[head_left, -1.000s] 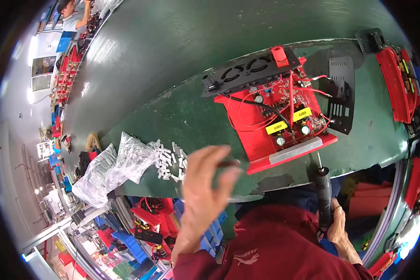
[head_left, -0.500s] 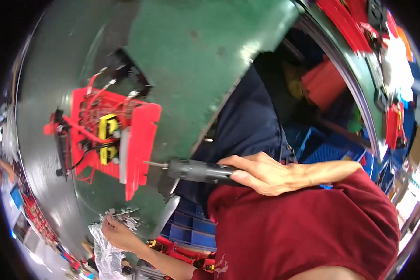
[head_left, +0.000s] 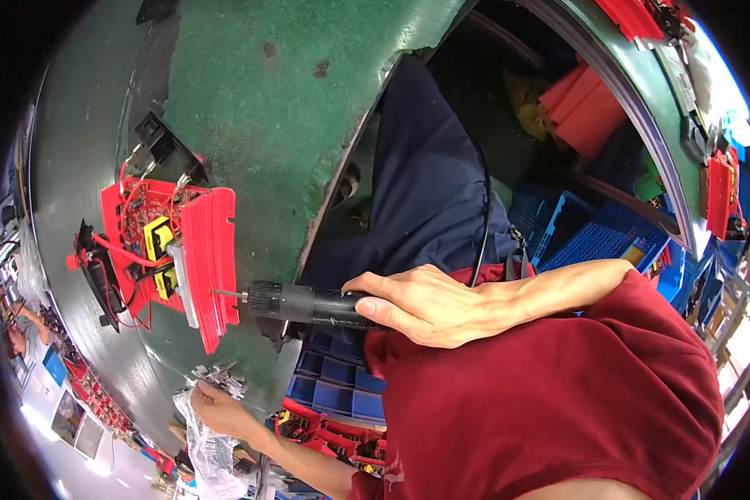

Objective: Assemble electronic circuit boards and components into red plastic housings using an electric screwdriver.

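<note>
My right hand [head_left: 433,305] is wrapped round a black electric screwdriver [head_left: 308,303], held level with its thin bit pointing left. The bit's tip overlaps the ribbed side of a red metal casing [head_left: 208,258]; whether it touches I cannot tell. Inside the casing sit a circuit board with yellow-wrapped transformers [head_left: 160,240] and red wires. Those wires lead to two black end panels, one at the far side [head_left: 165,143] and one at the left [head_left: 100,279]. My left hand [head_left: 221,412], fingertips pinched, is at a pile of small metal pieces [head_left: 229,383]; what it grips is hidden.
A clear plastic bag [head_left: 208,458] lies beside my left hand on the green tabletop [head_left: 241,100]. Blue bins [head_left: 333,387] and red casings [head_left: 316,433] stand below the table's edge. Blue crates [head_left: 600,242] are at the right. Another person [head_left: 29,333] is at the far left.
The whole scene has shifted left in view. The screwdriver and red casing have moved left together, and the bit now overlaps the casing's ribs. My left hand stays by the metal pieces.
</note>
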`<move>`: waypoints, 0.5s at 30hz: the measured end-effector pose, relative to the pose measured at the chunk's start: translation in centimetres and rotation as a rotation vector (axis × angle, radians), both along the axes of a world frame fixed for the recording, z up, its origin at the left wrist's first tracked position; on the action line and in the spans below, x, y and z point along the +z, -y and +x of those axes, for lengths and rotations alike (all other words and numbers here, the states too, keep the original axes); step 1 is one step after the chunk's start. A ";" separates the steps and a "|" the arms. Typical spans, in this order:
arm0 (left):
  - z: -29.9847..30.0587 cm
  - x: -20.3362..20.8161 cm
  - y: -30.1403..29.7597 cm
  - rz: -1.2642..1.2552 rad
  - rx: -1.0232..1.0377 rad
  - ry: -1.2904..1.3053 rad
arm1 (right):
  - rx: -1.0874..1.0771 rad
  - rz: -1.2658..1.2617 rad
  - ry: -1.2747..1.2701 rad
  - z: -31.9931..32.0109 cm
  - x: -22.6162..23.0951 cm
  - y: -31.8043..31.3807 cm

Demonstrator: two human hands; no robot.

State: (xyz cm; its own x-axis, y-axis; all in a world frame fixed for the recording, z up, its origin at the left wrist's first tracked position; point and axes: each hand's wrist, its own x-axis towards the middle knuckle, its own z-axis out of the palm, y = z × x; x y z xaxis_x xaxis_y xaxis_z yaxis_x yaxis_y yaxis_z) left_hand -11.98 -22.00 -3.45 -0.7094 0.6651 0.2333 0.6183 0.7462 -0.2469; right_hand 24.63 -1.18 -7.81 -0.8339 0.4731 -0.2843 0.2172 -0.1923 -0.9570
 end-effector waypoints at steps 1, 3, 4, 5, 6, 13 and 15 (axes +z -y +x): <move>0.1 0.2 -0.4 0.055 0.021 0.059 | 0.001 -0.026 0.001 -0.1 0.1 -0.1; 0.2 1.0 -1.4 0.248 0.086 0.191 | 0.007 -0.035 -0.005 -0.4 -0.3 -0.3; 0.9 1.6 -2.7 0.444 0.155 0.332 | 0.013 -0.040 -0.001 -0.3 -0.4 -0.4; 2.2 2.9 -4.8 0.441 0.151 0.396 | 0.019 -0.048 -0.007 -0.3 -0.6 -0.4; 3.0 3.6 -6.2 0.469 0.154 0.402 | -0.004 -0.009 -0.011 -0.5 0.1 -0.4; 4.5 1.9 -14.7 0.481 -0.186 0.982 | 0.057 -0.185 0.027 -1.0 0.8 -2.4; 3.6 1.6 -14.8 0.459 -0.204 0.972 | 0.087 -0.343 -0.026 -1.0 1.3 -3.3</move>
